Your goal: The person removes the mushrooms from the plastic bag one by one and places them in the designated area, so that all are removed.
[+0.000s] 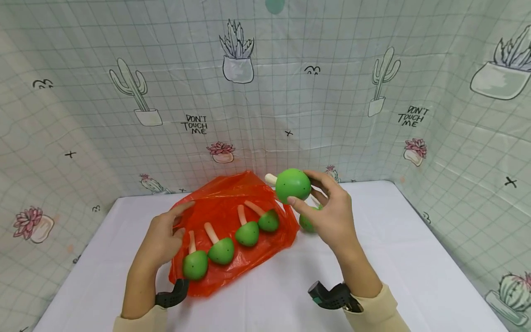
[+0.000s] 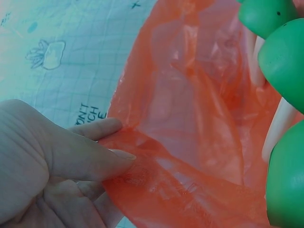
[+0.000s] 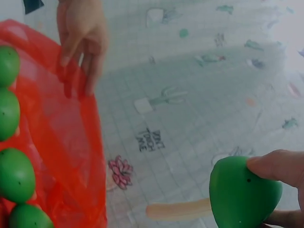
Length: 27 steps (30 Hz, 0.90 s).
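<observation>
My right hand (image 1: 329, 210) grips a green mushroom-shaped toy (image 1: 292, 185) by its dotted round cap, thumb on one side. Its pale stem (image 3: 178, 210) points left, and the toy is held above the table. On the left, my left hand (image 1: 159, 237) pinches the edge of a red plastic bag (image 2: 161, 190) between thumb and fingers. Several like mushroom-shaped toys (image 1: 221, 251) lie in a slanting row on or in the bag; which of the two I cannot tell. Another green mushroom-shaped toy (image 1: 306, 224) is on the table behind my right hand, partly hidden by it.
A white cloth covers the table (image 1: 386, 244). Behind it and at both sides hangs a pale grid-patterned curtain (image 1: 265, 115) printed with cacti. Black wrist cameras (image 1: 329, 295) sit on both wrists.
</observation>
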Each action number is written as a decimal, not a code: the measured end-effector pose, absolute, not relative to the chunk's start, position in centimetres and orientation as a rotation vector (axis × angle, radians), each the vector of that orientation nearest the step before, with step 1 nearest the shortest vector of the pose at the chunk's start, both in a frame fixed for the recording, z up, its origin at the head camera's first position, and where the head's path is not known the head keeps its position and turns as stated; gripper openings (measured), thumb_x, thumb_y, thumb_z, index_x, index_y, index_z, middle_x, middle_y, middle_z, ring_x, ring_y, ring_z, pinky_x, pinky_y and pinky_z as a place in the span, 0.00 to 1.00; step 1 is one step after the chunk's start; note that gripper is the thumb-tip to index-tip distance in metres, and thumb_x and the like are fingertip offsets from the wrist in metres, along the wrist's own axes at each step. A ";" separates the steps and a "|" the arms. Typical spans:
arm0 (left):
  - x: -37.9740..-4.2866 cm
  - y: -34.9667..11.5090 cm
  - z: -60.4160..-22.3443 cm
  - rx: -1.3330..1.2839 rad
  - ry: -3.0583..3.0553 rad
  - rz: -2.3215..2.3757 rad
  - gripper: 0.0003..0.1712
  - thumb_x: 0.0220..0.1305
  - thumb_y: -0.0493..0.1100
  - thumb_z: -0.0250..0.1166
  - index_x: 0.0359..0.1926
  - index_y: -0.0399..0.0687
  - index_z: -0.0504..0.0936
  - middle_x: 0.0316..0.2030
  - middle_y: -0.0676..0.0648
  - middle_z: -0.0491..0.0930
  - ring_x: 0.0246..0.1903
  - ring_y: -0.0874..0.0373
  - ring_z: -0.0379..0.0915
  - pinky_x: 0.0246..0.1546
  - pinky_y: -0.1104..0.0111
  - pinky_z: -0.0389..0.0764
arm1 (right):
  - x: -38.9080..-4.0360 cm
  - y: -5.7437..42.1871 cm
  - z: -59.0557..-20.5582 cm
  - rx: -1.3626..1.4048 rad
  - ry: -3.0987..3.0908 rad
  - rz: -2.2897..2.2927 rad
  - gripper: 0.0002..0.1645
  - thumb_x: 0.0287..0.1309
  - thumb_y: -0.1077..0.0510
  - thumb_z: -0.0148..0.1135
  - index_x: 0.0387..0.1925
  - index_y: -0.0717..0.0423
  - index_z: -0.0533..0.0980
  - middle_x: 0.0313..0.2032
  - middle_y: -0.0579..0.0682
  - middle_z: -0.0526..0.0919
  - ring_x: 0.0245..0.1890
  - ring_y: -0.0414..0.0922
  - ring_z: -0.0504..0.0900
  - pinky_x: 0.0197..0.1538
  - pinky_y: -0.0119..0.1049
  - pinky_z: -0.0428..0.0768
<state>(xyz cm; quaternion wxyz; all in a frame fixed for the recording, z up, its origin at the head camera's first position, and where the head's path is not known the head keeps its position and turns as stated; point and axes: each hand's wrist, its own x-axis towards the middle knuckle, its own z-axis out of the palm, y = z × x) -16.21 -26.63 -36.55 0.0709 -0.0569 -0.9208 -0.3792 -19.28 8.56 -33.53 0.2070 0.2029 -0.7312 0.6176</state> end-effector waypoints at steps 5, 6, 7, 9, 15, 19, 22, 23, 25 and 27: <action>-16.3 -26.6 -36.6 -0.171 -2.762 -1.135 0.36 0.66 0.21 0.52 0.76 0.38 0.69 0.63 0.27 0.77 0.62 0.30 0.75 0.59 0.41 0.80 | -20.1 10.6 -33.5 0.479 -2.027 1.696 0.36 0.53 0.71 0.78 0.64 0.70 0.75 0.60 0.58 0.79 0.60 0.48 0.80 0.63 0.30 0.78; -16.3 -26.6 -36.6 -0.169 -2.762 -1.136 0.36 0.67 0.21 0.52 0.75 0.38 0.69 0.63 0.27 0.77 0.62 0.30 0.75 0.59 0.41 0.80 | -20.2 11.0 -33.5 0.458 -2.026 1.694 0.36 0.53 0.71 0.78 0.64 0.71 0.75 0.60 0.58 0.79 0.61 0.48 0.80 0.63 0.30 0.78; -16.3 -26.6 -36.6 -0.168 -2.762 -1.137 0.36 0.67 0.21 0.52 0.75 0.38 0.69 0.64 0.27 0.76 0.62 0.30 0.75 0.59 0.41 0.80 | -20.4 11.4 -33.5 0.438 -2.021 1.698 0.36 0.53 0.71 0.77 0.64 0.71 0.75 0.60 0.58 0.79 0.61 0.48 0.79 0.63 0.30 0.78; -16.3 -26.6 -36.6 -0.162 -2.766 -1.142 0.36 0.67 0.21 0.52 0.76 0.38 0.69 0.64 0.28 0.76 0.62 0.30 0.75 0.59 0.41 0.79 | -20.7 12.1 -33.6 0.400 -2.010 1.710 0.36 0.54 0.72 0.77 0.64 0.72 0.74 0.61 0.57 0.79 0.62 0.47 0.79 0.64 0.29 0.78; -16.3 -26.4 -36.6 -0.140 -2.787 -1.155 0.36 0.67 0.21 0.52 0.76 0.39 0.69 0.65 0.28 0.76 0.63 0.30 0.74 0.60 0.41 0.79 | -21.6 13.9 -33.9 0.303 -1.980 1.734 0.36 0.56 0.72 0.75 0.65 0.73 0.73 0.62 0.59 0.78 0.63 0.47 0.78 0.64 0.30 0.78; -16.3 -26.4 -36.6 -0.137 -2.787 -1.153 0.36 0.67 0.21 0.53 0.76 0.39 0.69 0.64 0.28 0.76 0.63 0.30 0.74 0.59 0.42 0.80 | -22.3 14.9 -34.4 0.231 -2.000 1.734 0.37 0.57 0.70 0.75 0.67 0.73 0.72 0.64 0.60 0.77 0.65 0.49 0.77 0.64 0.29 0.77; -16.3 -26.4 -36.6 -0.135 -2.786 -1.155 0.36 0.67 0.21 0.53 0.76 0.39 0.69 0.64 0.28 0.76 0.63 0.30 0.74 0.59 0.42 0.80 | -22.8 15.5 -35.0 0.178 -2.020 1.720 0.37 0.57 0.69 0.75 0.67 0.72 0.71 0.65 0.61 0.77 0.67 0.50 0.76 0.64 0.28 0.76; -16.2 -26.4 -36.6 -0.135 -2.787 -1.155 0.36 0.67 0.21 0.52 0.76 0.39 0.69 0.64 0.28 0.76 0.63 0.30 0.74 0.59 0.42 0.80 | -23.0 15.8 -35.1 0.159 -2.032 1.709 0.38 0.58 0.69 0.75 0.68 0.72 0.71 0.65 0.61 0.76 0.68 0.51 0.76 0.65 0.28 0.76; -16.2 -26.4 -36.6 -0.133 -2.788 -1.158 0.36 0.68 0.21 0.53 0.76 0.39 0.69 0.64 0.28 0.76 0.62 0.30 0.74 0.59 0.42 0.80 | -23.3 16.2 -35.5 0.125 -2.053 1.690 0.38 0.58 0.68 0.75 0.68 0.71 0.71 0.66 0.61 0.76 0.69 0.52 0.75 0.65 0.28 0.76; -16.2 -26.4 -36.6 -0.131 -2.790 -1.159 0.36 0.68 0.21 0.53 0.76 0.39 0.68 0.64 0.28 0.76 0.63 0.30 0.74 0.58 0.42 0.80 | -23.6 16.6 -35.9 0.090 -2.080 1.669 0.39 0.58 0.67 0.75 0.69 0.70 0.71 0.67 0.61 0.76 0.70 0.52 0.74 0.65 0.29 0.76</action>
